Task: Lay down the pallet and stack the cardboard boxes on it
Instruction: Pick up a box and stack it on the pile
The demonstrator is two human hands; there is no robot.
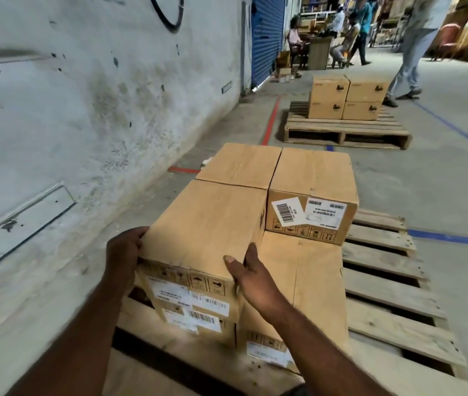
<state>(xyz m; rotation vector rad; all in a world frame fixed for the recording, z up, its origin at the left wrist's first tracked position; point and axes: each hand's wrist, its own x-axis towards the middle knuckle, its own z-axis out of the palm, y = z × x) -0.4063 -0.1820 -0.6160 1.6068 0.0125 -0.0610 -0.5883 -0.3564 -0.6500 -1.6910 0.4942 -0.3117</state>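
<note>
I see both hands on one cardboard box (207, 224), at the near left of the wooden pallet (384, 284). The left hand (124, 250) holds its near left corner, with the fingers (137, 234) curled over the top edge and clamped on the carton. The right hand (251, 271) holds the near right corner. Its thumb lies on the top face and the other fingers press on the right side, so it is also clamped on this box.

The box is directly above a lower box (198, 321) that has barcode labels. I cannot tell if it rests fully on it or is a little lifted. Just beside, on the right, the near right box (301, 281) stands one layer high. Behind are the far left box (241, 164), touching the held one, and the labelled far right box (312, 181), both in the upper layer.

The right part of the pallet shows bare slats. It lies flat on the concrete floor (441, 181), near the grey wall (84, 110) at left. Farther away, a second pallet (347, 134) carries four boxes (347, 98) in two layers. Far in the hall, people stand and sit near a blue shutter (267, 38).
</note>
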